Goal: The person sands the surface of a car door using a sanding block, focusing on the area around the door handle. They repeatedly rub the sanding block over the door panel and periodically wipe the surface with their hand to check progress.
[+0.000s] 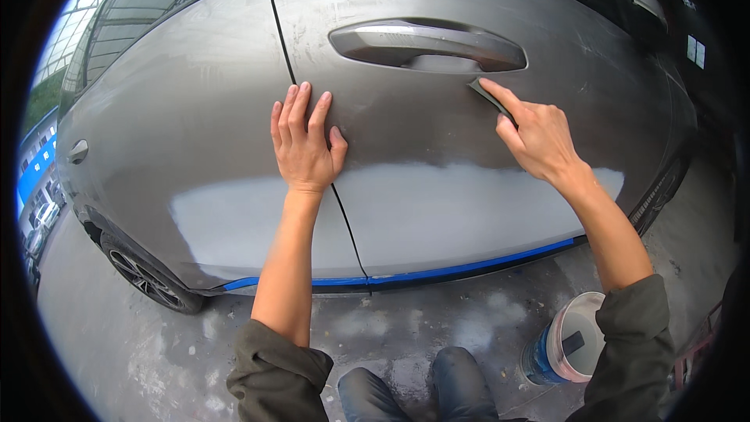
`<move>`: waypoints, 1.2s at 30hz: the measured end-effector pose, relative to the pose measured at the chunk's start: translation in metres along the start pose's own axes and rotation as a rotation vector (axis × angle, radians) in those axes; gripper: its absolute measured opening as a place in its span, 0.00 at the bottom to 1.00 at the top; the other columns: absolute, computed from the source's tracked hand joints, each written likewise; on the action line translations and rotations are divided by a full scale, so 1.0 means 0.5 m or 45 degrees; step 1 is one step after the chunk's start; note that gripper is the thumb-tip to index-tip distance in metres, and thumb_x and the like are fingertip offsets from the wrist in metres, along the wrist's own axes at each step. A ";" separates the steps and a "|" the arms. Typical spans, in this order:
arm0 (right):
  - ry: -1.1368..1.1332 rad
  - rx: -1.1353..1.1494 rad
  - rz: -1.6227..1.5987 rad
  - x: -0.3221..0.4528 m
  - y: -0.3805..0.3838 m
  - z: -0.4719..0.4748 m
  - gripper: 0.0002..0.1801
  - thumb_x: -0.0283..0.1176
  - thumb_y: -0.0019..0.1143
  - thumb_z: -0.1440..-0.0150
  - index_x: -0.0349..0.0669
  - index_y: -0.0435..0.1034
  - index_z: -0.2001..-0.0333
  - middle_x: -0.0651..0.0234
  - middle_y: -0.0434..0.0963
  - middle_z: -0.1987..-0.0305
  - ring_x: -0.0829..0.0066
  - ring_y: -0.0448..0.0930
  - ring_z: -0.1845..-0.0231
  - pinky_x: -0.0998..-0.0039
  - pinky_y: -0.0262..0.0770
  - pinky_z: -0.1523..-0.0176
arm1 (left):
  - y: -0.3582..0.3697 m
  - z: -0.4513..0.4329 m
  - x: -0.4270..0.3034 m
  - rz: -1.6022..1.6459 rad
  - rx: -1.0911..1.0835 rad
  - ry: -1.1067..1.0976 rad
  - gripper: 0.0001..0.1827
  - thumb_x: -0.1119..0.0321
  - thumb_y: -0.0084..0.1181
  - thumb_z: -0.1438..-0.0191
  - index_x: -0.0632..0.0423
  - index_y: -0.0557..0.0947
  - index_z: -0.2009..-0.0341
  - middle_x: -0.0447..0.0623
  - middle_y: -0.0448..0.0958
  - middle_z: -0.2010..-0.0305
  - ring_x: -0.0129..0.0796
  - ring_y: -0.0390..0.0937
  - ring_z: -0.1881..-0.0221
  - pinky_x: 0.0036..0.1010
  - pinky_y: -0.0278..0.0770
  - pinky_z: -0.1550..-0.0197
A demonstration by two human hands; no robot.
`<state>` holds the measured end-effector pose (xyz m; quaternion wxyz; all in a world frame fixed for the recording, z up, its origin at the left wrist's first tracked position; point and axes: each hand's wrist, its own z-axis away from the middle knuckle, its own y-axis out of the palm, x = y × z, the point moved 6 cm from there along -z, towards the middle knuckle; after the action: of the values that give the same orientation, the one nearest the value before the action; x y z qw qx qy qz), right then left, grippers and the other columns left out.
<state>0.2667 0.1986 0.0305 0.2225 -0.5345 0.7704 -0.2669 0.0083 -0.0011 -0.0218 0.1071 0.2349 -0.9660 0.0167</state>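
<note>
My left hand (307, 143) rests flat with fingers spread on a grey car's side, across the dark seam between two doors. In my right hand (536, 129) is a thin dark sheet, seemingly sandpaper (491, 98), pinched between thumb and fingers. Its edge meets the door panel (410, 108) just below the door handle (433, 44). A light grey primer-like patch (457, 205) spans the lower part of both doors. Below that patch, blue masking tape (469, 261) follows the bottom edge. The panel around the handle looks dull, with whitish smears.
On the floor at right stands a bucket (554, 349) with a dark block (573, 343) in it. The rear wheel (146, 278) is at lower left. My knees (463, 381) are bent close to the car. Another door handle (78, 151) sits at far left.
</note>
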 end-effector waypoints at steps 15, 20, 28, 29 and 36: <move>0.649 -0.037 -0.996 -0.194 0.000 0.105 0.16 0.42 0.54 0.31 0.39 0.69 0.63 0.70 0.77 0.72 0.82 0.76 0.73 0.72 0.73 0.65 | 0.003 0.004 -0.002 -0.056 0.022 0.026 0.31 0.63 0.50 0.41 0.43 0.75 0.32 0.52 0.67 0.24 0.48 0.63 0.23 0.49 0.54 0.20; 0.445 -0.126 -0.710 -0.232 -0.081 -0.048 0.26 0.51 0.58 0.31 0.39 0.70 0.69 0.72 0.75 0.75 0.80 0.77 0.74 0.70 0.73 0.66 | -0.001 -0.003 -0.005 -0.051 0.016 0.043 0.30 0.63 0.49 0.40 0.44 0.75 0.32 0.53 0.67 0.24 0.49 0.62 0.23 0.50 0.55 0.20; -0.328 -0.589 -0.005 -0.109 -0.043 0.007 0.12 0.29 0.64 0.39 0.50 0.84 0.52 0.73 0.80 0.61 0.69 0.81 0.61 0.68 0.79 0.57 | -0.003 0.004 -0.001 -0.086 0.032 0.049 0.30 0.63 0.49 0.41 0.46 0.75 0.32 0.54 0.67 0.25 0.51 0.62 0.22 0.51 0.54 0.20; -0.422 -0.648 0.105 -0.097 -0.036 0.008 0.14 0.26 0.65 0.42 0.50 0.84 0.52 0.74 0.80 0.60 0.70 0.81 0.60 0.68 0.80 0.56 | -0.002 0.003 -0.002 -0.086 0.032 0.049 0.30 0.64 0.49 0.41 0.46 0.75 0.32 0.54 0.67 0.25 0.51 0.62 0.22 0.51 0.54 0.20; -0.672 -0.917 0.513 -0.074 0.012 0.005 0.18 0.26 0.65 0.51 0.55 0.84 0.55 0.78 0.81 0.56 0.74 0.81 0.55 0.70 0.78 0.51 | 0.000 -0.001 -0.004 -0.076 0.024 0.065 0.31 0.63 0.49 0.41 0.47 0.74 0.31 0.55 0.67 0.25 0.52 0.62 0.22 0.51 0.53 0.20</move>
<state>0.2762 0.2348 0.0268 0.2585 -0.4671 0.8192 0.2094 0.0102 -0.0003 -0.0217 0.1300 0.2642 -0.9552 0.0287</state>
